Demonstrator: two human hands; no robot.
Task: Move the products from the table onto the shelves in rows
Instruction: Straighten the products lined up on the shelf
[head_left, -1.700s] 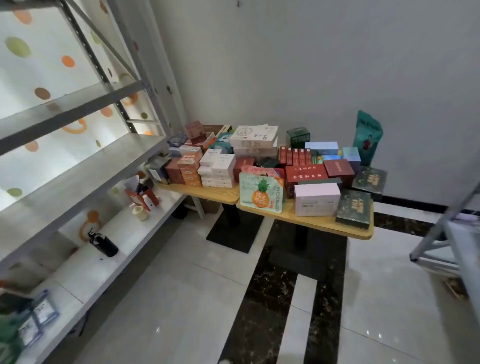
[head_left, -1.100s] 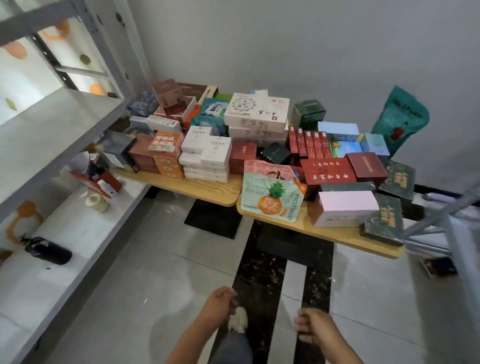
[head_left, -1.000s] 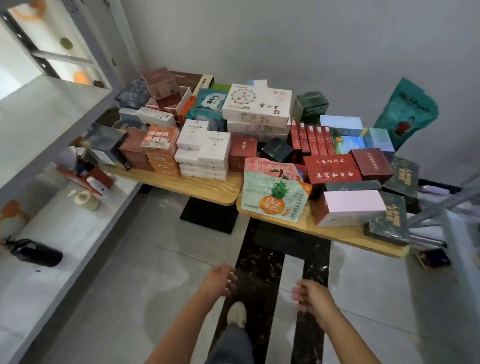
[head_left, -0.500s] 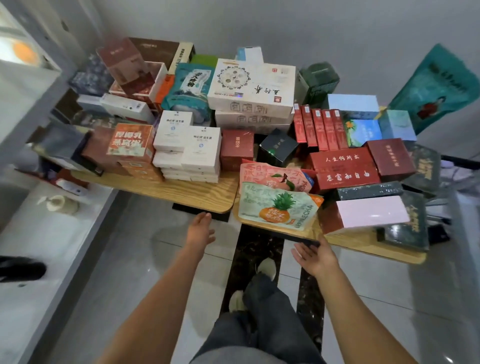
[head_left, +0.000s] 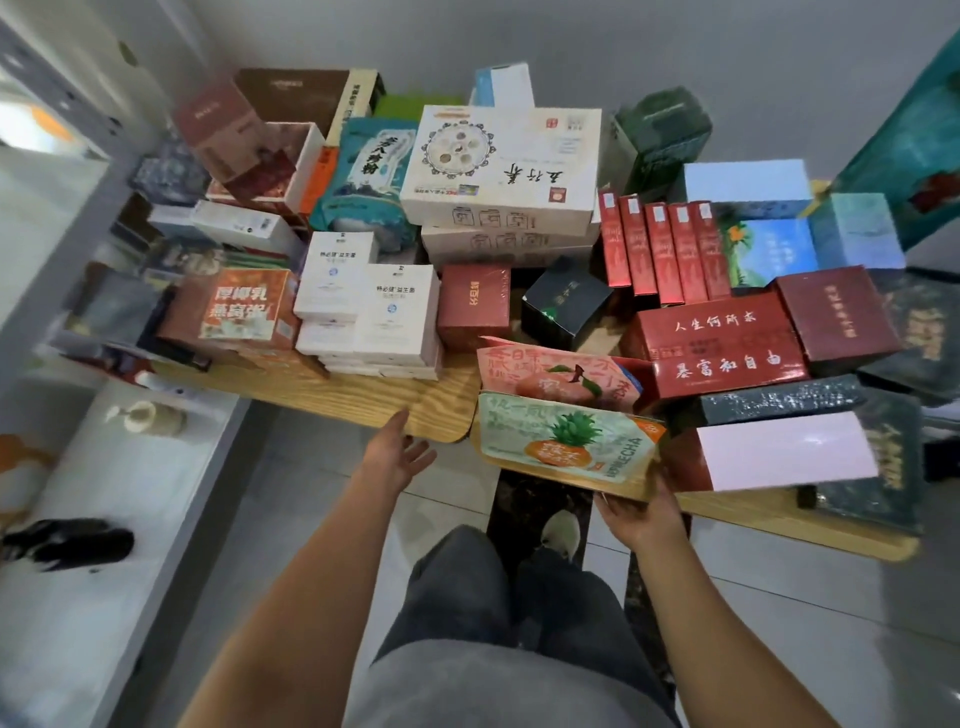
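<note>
Left hand (head_left: 397, 457) open beside table edge (head_left: 363, 400); right hand (head_left: 641, 512) at pineapple pouch (head_left: 566, 441), grip unclear.

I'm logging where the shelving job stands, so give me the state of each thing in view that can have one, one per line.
Left hand: open, fingers straight, at the table edge, holding nothing.
Right hand: at the pineapple pouch, grip unclear.
Pineapple pouch: upright at the table's front edge.
Peach pouch: upright behind it.
White boxes: stacked, closed.
Slim red boxes: standing in a row.
Lower shelf: no table products visible on it.
</note>
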